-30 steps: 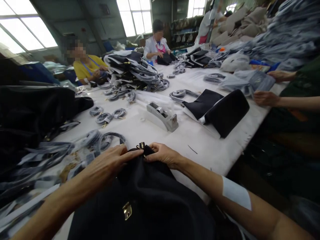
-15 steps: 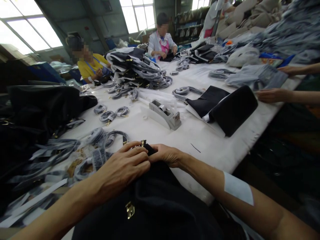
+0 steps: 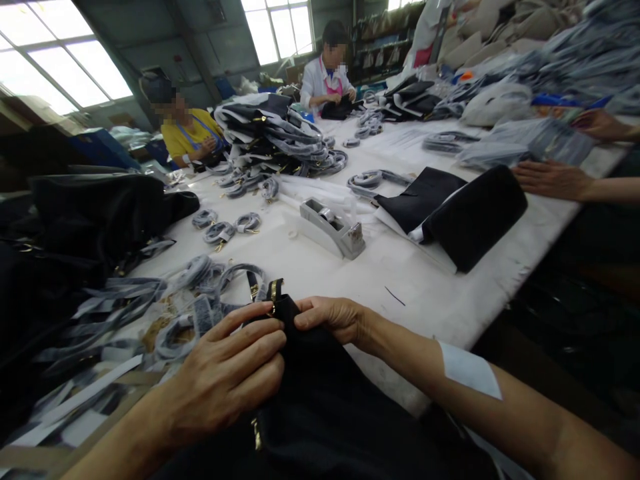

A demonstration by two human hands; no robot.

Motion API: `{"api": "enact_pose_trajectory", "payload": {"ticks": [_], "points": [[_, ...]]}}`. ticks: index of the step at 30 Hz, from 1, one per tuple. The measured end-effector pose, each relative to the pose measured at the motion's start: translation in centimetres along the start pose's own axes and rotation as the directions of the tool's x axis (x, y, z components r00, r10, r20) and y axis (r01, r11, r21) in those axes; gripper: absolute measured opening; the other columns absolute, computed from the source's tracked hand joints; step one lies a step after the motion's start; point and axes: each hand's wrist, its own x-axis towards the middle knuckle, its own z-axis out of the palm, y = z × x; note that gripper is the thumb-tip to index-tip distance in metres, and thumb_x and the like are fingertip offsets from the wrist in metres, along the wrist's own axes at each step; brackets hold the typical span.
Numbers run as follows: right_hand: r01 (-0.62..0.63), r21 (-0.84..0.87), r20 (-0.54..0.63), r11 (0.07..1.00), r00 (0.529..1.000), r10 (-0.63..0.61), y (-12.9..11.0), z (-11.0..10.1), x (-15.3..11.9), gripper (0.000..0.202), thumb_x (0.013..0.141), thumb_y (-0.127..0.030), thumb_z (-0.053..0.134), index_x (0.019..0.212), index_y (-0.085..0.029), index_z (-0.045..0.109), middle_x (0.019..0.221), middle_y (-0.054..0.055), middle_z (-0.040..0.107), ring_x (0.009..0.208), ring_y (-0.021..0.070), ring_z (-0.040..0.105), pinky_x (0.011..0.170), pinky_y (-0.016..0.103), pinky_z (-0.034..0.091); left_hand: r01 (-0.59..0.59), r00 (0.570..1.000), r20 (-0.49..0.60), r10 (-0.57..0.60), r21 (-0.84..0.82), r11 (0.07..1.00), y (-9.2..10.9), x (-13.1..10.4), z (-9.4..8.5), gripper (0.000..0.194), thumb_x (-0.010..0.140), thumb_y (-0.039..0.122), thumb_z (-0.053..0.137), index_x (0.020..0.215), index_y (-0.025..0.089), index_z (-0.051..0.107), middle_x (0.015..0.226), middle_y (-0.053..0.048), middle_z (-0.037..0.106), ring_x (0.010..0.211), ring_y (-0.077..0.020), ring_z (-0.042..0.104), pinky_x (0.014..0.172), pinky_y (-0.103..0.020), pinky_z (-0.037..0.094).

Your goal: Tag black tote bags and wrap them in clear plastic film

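Black bag (image 3: 345, 407) on the near side of the tape dispenser (image 3: 332, 230), its top edge gathered between both hands. Right hand (image 3: 327, 319) pinches that edge, thumb on the near face. Left hand (image 3: 237, 367): fingers close together, index tip at the gold zipper (image 3: 275, 297)—thumb hidden, cannot tell whether it pinches. Gold clasp (image 3: 257, 433) lower on the bag. Wrapped strap coils (image 3: 219, 232) left of the dispenser; black flat piece (image 3: 477, 220) to its right—beyond that, a co-worker's hand (image 3: 553, 180) against a plastic-wrapped item (image 3: 540, 141).
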Motion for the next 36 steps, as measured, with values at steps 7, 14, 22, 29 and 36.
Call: {"api": "enact_pose_trajectory", "payload": {"ticks": [7, 14, 22, 29, 36], "points": [[0.238, -0.345, -0.378, 0.908, 0.85, -0.366, 0.2, 0.9, -0.4, 0.042, 0.048, -0.018, 0.086, 0.069, -0.017, 0.05, 0.057, -0.009, 0.052, 0.05, 0.0047, 0.042, 0.048, 0.017, 0.028, 0.064, 0.983, 0.173, -0.061, -0.009, 0.998, 0.4, 0.2, 0.4, 0.025, 0.094, 0.01, 0.037, 0.082, 0.021, 0.056, 0.084, -0.001, 0.067, 0.087, -0.0136, 0.063, 0.101, -0.033, 0.044], [0.204, -0.128, -0.242, 0.971, 0.943, -0.23, -0.4, -0.8, -0.9, 0.042, 0.061, -0.042, 0.084, 0.081, -0.014, 0.061, 0.073, -0.003, 0.062, 0.067, 0.0093, 0.055, 0.066, 0.022, 0.043, 0.22, 0.92, 0.36, -0.156, -0.146, 0.964, -1.7, 1.3, 0.6, 0.022, 0.088, 0.013, 0.042, 0.099, 0.023, 0.058, 0.112, -0.003, 0.065, 0.119, -0.0176, 0.053, 0.113, -0.038, 0.03], [0.236, -0.614, -0.41, 0.753, 0.72, -0.56, -0.7, -1.4, 1.4, 0.041, 0.066, -0.052, 0.076, 0.072, -0.016, 0.057, 0.062, -0.006, 0.053, 0.055, 0.0073, 0.043, 0.053, 0.021, 0.032, 0.291, 0.887, 0.416, -0.198, -0.172, 0.941, -4.8, 1.9, 1.2, 0.023, 0.089, 0.015, 0.043, 0.103, 0.023, 0.058, 0.107, -0.002, 0.066, 0.109, -0.0167, 0.056, 0.112, -0.04, 0.028], [-0.326, -0.926, -0.363, 0.191, 0.621, -0.695, -3.4, -5.2, 3.5, 0.019, 0.085, -0.033, 0.056, 0.078, -0.016, 0.064, 0.078, 0.003, 0.066, 0.075, 0.0157, 0.055, 0.066, 0.025, 0.036, 0.434, 0.696, 0.615, -0.371, 0.05, 0.899, -8.1, 3.6, 7.7, 0.024, 0.085, 0.011, 0.042, 0.099, 0.016, 0.061, 0.1, -0.008, 0.068, 0.097, -0.0198, 0.061, 0.095, -0.035, 0.041], [-0.394, -0.91, -0.383, 0.128, 0.682, -0.623, -5.0, -6.0, 2.1, 0.01, 0.077, -0.017, 0.062, 0.084, -0.018, 0.069, 0.085, 0.006, 0.07, 0.083, 0.02, 0.06, 0.071, 0.027, 0.038, 0.429, 0.626, 0.582, -0.519, 0.299, 0.853, -8.0, 6.3, 12.7, 0.023, 0.085, 0.013, 0.045, 0.088, 0.012, 0.068, 0.088, -0.017, 0.072, 0.093, -0.027, 0.065, 0.094, -0.045, 0.036]]}}
